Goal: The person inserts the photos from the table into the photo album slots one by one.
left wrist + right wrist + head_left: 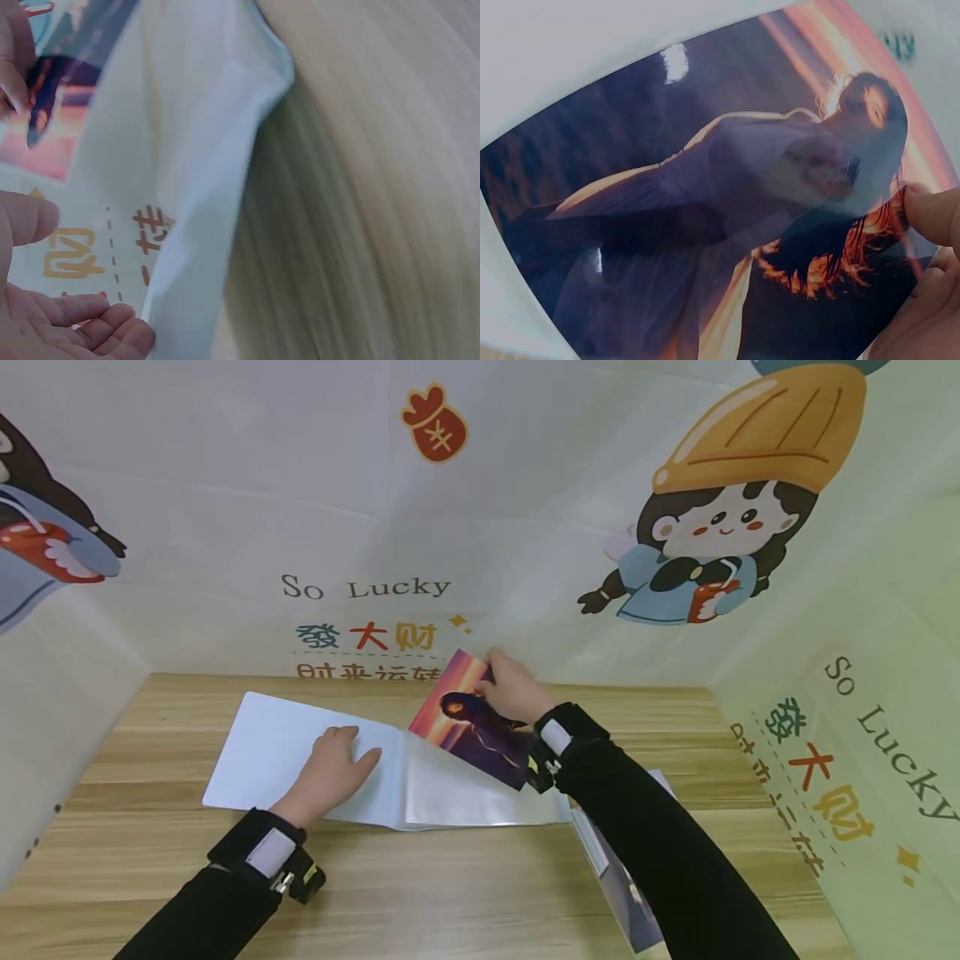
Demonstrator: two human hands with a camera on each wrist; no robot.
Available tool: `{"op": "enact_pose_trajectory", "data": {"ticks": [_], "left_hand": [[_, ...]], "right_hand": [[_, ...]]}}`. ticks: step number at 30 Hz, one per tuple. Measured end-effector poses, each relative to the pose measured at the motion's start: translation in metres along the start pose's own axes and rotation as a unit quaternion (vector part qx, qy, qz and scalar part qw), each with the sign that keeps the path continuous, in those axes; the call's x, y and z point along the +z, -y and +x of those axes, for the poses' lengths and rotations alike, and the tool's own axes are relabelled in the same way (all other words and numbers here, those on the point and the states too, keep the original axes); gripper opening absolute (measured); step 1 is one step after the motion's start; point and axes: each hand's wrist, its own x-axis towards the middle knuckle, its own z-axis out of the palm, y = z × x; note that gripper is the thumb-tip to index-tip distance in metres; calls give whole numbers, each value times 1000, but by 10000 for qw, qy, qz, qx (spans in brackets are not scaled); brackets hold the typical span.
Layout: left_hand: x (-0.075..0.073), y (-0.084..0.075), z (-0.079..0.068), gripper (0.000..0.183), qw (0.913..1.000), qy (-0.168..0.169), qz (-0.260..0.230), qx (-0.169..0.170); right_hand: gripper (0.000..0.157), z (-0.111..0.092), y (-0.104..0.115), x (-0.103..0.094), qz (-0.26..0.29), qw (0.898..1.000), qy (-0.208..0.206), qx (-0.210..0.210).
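Observation:
A photo album (pixel 262 752) lies spread on the wooden table, its pale left side bare and a clear plastic sleeve (pixel 457 793) on the right side. My left hand (pixel 333 772) is over the pale left side, fingers loosely bent and thumb apart, holding nothing. In the left wrist view its fingertips come right at the album's edge. Between thumb and fingers my right hand (pixel 517 685) pinches one end of a glossy photo print (pixel 468 718). The print is tilted above the sleeve. The right wrist view shows a long-haired figure in a dress on the print (pixel 727 165), bowed slightly.
More printed pictures (pixel 630 893) lie at the table's right, partly hidden under my right sleeve. A white printed cloth (pixel 525 527) hangs behind the table (pixel 420 893) and along both sides.

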Motion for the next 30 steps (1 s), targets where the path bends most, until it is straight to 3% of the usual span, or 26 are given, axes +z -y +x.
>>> {"op": "enact_pose_trajectory", "data": {"ticks": [8,12,17,22,25,30], "left_hand": [[-8,-6,0,56,9950,-220,-936,-259],[-12,-7,0,42,9879,-242,-1478,-396],[-20,-4,-1,41,9769,-8,-2080,-497],[-28,1,-3,44,9727,49,-2232,-637],[-33,8,-4,44,9692,7,-2321,-829],[-45,30,-9,49,9620,-31,-2429,-1251]], "right_hand": [[17,4,45,34,218,9948,564,-816],[14,4,58,43,335,9914,775,-1004],[15,5,64,48,349,9912,725,-1049],[25,4,60,48,512,9891,597,-1243],[40,3,49,48,434,9889,457,-1343],[64,1,12,54,-287,9919,144,-1233]]}}
